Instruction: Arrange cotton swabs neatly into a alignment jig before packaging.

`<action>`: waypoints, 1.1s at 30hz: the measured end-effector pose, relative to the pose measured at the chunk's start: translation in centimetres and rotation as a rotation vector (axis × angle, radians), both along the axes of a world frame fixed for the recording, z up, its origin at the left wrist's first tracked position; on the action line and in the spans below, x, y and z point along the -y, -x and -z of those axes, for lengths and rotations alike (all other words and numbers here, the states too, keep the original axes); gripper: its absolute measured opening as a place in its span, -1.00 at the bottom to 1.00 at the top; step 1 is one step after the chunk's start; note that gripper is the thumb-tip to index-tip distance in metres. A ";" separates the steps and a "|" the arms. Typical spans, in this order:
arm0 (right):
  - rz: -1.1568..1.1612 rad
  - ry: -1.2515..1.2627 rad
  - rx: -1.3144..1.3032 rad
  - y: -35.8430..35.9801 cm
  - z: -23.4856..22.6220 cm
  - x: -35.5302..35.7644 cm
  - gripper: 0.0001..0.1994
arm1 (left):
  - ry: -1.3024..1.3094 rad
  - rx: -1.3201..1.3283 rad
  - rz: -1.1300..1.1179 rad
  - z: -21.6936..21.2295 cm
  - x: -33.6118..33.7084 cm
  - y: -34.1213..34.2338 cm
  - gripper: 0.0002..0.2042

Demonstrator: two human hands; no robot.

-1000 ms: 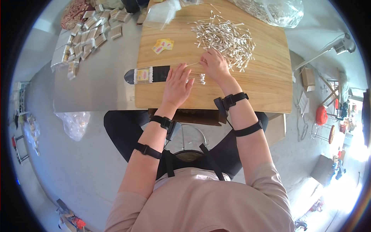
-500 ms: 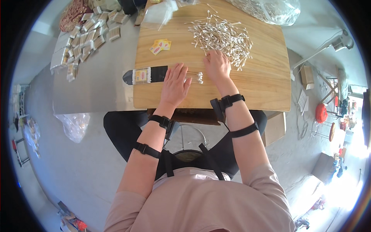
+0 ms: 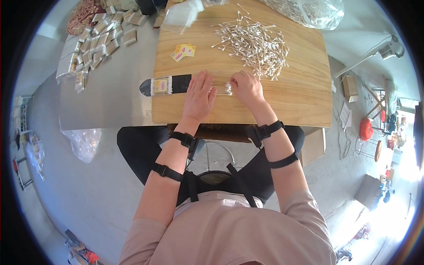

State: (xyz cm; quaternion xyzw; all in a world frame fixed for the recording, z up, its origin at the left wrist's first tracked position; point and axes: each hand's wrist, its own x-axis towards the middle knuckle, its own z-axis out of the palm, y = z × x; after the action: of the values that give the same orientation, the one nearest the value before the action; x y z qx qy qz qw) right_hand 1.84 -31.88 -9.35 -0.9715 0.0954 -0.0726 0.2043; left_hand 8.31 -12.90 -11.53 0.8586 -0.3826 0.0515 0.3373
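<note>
A row of cotton swabs point(image 3: 222, 88) lies side by side on the wooden table, white tips to the right. My left hand point(image 3: 199, 96) rests flat across the row's left part, fingers stretched and close together, covering the swabs there. At the row's right end, my right hand point(image 3: 247, 89) pinches a swab at its white tip, mostly hidden by the fingers. A black strip point(image 3: 181, 84) runs left from under my left hand. On it sits a swab bundle point(image 3: 155, 87) with a yellow card point(image 3: 163, 85) on top. Beyond my right hand spreads a loose pile of swabs point(image 3: 256, 46).
Several yellow cards point(image 3: 183, 51) lie left of the pile. Clear plastic bags point(image 3: 183, 17) and a large clear bag point(image 3: 304, 12) are at the far edge. Many packed swab bundles point(image 3: 97, 46) cover the far part of the grey table point(image 3: 110, 104) at left.
My right hand has come back from the near edge of the swab pile to the right end of the row, fingers now pinched. My left hand stays in place.
</note>
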 end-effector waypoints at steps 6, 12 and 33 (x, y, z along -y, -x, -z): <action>0.370 -0.124 0.018 2.6 -1.2 0.9 -0.83 | -0.059 0.057 0.024 0.1 0.2 0.1 -0.59; 0.415 -0.014 0.077 3.7 0.5 1.3 -0.74 | 0.007 0.014 0.037 0.1 0.0 0.0 -0.68; 0.436 -0.017 0.089 3.4 1.7 -0.2 -0.90 | 0.055 0.016 0.016 0.3 -0.2 -0.1 -0.68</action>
State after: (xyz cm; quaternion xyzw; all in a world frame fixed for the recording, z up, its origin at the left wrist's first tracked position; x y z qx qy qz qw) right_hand -1.57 -31.70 -11.02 -0.9220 0.2945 -0.1572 0.1959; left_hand 8.45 -12.70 -11.80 0.8454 -0.3907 0.0661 0.3581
